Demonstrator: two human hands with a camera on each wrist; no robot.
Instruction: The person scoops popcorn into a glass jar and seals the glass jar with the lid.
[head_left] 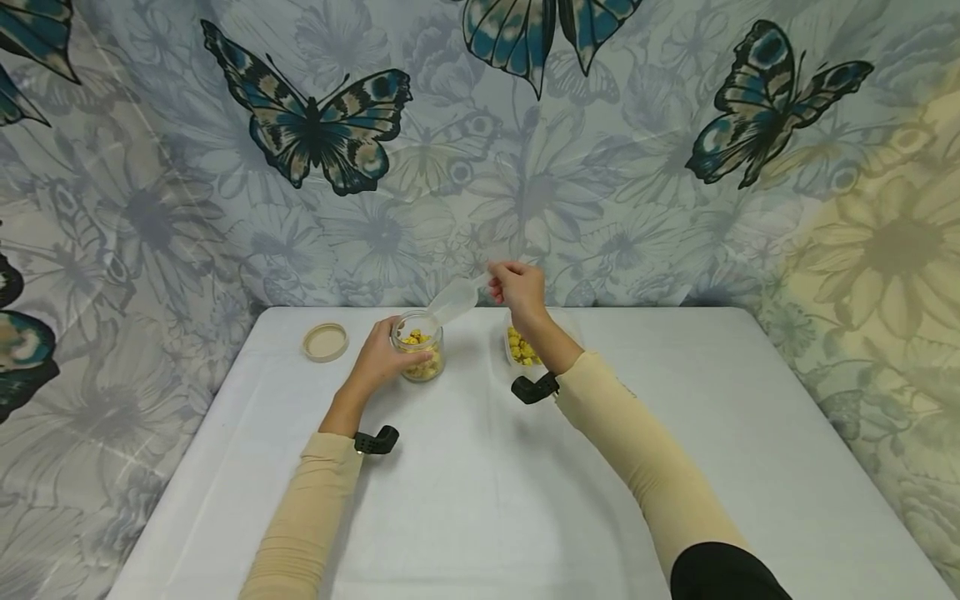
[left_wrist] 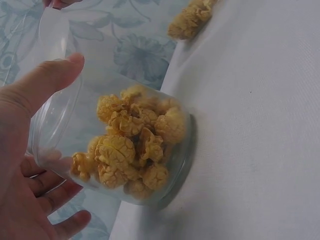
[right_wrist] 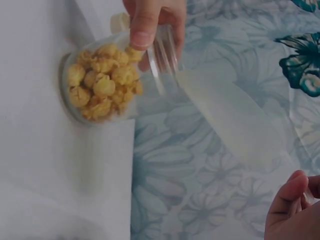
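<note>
A clear glass jar [head_left: 427, 369], partly filled with yellow popcorn [left_wrist: 127, 145], stands upright on the table. My left hand [head_left: 380, 360] grips it near the neck, thumb on one side and fingers on the other. In my right hand [head_left: 521, 292], the handle of a translucent plastic scoop [head_left: 454, 300] is pinched between thumb and fingers. The scoop tilts down toward the jar, its tip at the open mouth in the right wrist view. No popcorn shows in the scoop [right_wrist: 235, 120]. Below my right wrist sits a clear container of popcorn [head_left: 522, 348], partly hidden by the forearm.
A round, pale tan lid [head_left: 325, 342] lies on the table left of the jar. White cloth covers the table [head_left: 480, 500]. Right behind its far edge hangs a floral fabric backdrop [head_left: 525, 192] with butterflies.
</note>
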